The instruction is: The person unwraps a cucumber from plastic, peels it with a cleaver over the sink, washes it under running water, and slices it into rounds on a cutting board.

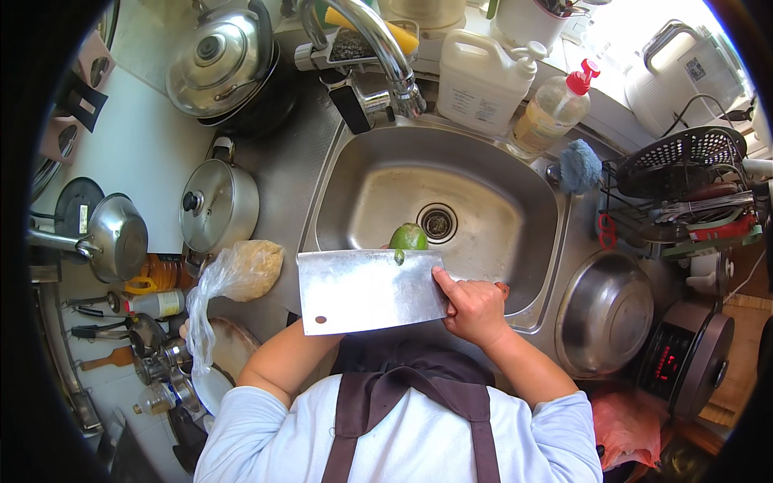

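My right hand (477, 311) grips the handle of a broad steel cleaver (368, 293), its index finger lying along the blade. The blade is tilted flat towards me, with a hanging hole at its lower left corner. Just beyond the upper edge shows a rounded green-skinned vegetable (409, 235) with a brownish stem end, held over the sink. A small green scrap (399, 257) sticks to the blade. The cleaver covers nearly all of my left hand (384, 246); only a sliver of finger shows beside the vegetable, and the left forearm runs in behind the blade.
Ahead lies the steel sink (537, 241), under a chrome faucet (395, 54). Pots and a tied plastic bag (256, 271) stand left. A white jug (483, 81) and pump bottle (552, 115) line the back. On the right are a steel basin (604, 314) and a dish rack (610, 181).
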`<state>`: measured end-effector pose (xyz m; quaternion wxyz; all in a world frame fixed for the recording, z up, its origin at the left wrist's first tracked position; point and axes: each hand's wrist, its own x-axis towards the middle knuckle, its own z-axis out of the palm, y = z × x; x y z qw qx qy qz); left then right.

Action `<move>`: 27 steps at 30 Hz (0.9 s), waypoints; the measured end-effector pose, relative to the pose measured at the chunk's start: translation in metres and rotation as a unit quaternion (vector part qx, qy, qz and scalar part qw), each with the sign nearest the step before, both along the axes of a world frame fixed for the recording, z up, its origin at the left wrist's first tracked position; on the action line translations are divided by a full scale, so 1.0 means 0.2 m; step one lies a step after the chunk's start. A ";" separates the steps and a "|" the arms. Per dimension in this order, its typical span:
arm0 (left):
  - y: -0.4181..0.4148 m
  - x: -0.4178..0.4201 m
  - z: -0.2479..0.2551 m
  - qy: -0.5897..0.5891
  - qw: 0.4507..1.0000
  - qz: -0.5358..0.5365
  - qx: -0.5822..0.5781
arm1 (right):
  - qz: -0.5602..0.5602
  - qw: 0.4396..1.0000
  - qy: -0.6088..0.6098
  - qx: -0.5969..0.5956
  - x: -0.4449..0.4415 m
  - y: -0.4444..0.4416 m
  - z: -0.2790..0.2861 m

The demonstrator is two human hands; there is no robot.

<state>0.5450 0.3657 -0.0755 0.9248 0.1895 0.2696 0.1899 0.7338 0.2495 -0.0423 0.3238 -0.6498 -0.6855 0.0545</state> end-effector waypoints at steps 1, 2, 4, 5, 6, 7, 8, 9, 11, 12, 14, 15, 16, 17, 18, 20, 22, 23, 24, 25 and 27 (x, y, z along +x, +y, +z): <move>0.00 0.00 0.00 0.010 1.000 -0.004 0.006 | -0.004 1.000 -0.007 -0.001 0.00 0.00 0.00; 0.01 0.00 0.00 0.014 1.000 -0.006 0.008 | -0.009 1.000 -0.013 -0.001 0.00 0.00 0.01; 0.03 0.00 -0.01 0.019 1.000 -0.011 0.003 | -0.023 0.999 -0.029 -0.004 0.01 0.00 0.00; 0.03 0.00 -0.01 0.023 1.000 -0.013 0.003 | -0.032 0.999 -0.037 -0.006 0.02 0.00 -0.01; 0.04 0.00 -0.01 0.028 0.999 -0.016 0.009 | -0.040 0.998 -0.045 -0.007 0.03 0.00 -0.02; 0.05 0.00 -0.02 0.037 0.999 -0.020 0.022 | -0.042 0.998 -0.043 -0.008 0.03 0.00 -0.02; 0.05 0.00 -0.03 0.040 0.999 -0.019 0.019 | -0.043 0.998 -0.042 -0.009 0.03 0.00 -0.02; 0.06 0.00 -0.05 0.045 0.999 -0.020 0.019 | -0.045 0.998 -0.040 -0.011 0.03 -0.01 -0.02; 0.06 0.00 -0.09 0.051 0.998 -0.022 0.010 | -0.046 0.998 -0.043 -0.014 0.04 -0.01 -0.01; 0.07 0.00 -0.11 0.050 0.999 -0.021 -0.002 | -0.046 0.998 -0.044 -0.015 0.04 -0.01 -0.01; 0.07 -0.02 -0.17 0.018 0.997 -0.034 -0.063 | -0.050 0.997 -0.051 -0.010 0.06 -0.01 -0.03; 0.07 -0.03 -0.18 0.002 0.995 -0.042 -0.094 | -0.053 0.997 -0.054 -0.008 0.07 -0.01 -0.03; 0.05 0.02 -0.10 0.132 0.962 -0.111 0.212 | -0.078 0.996 -0.047 -0.015 0.10 -0.01 -0.05; 0.02 0.07 0.00 0.244 0.817 -0.167 0.494 | -0.103 0.994 -0.041 -0.022 0.12 -0.01 -0.07; 0.01 0.13 0.13 0.267 0.839 -0.181 0.438 | -0.132 0.990 -0.034 -0.028 0.14 -0.02 -0.07; 0.04 0.09 0.14 0.084 0.986 -0.102 0.097 | -0.083 0.996 -0.016 -0.007 0.11 -0.02 -0.02; 0.06 0.08 0.12 -0.041 0.992 -0.047 -0.108 | -0.035 0.999 -0.020 0.005 0.07 -0.03 0.03; 0.06 0.08 0.10 -0.026 0.996 -0.052 -0.075 | -0.027 0.999 -0.022 0.004 0.04 -0.02 0.03; 0.06 0.08 0.09 -0.013 0.997 -0.055 -0.048 | -0.021 0.999 -0.026 0.003 0.03 -0.02 0.02; 0.05 0.09 0.07 -0.003 0.998 -0.058 -0.028 | -0.014 0.999 -0.030 0.002 0.02 -0.01 0.01; 0.05 0.09 0.04 0.011 0.998 -0.056 -0.009 | -0.019 1.000 -0.023 -0.002 0.02 -0.01 0.00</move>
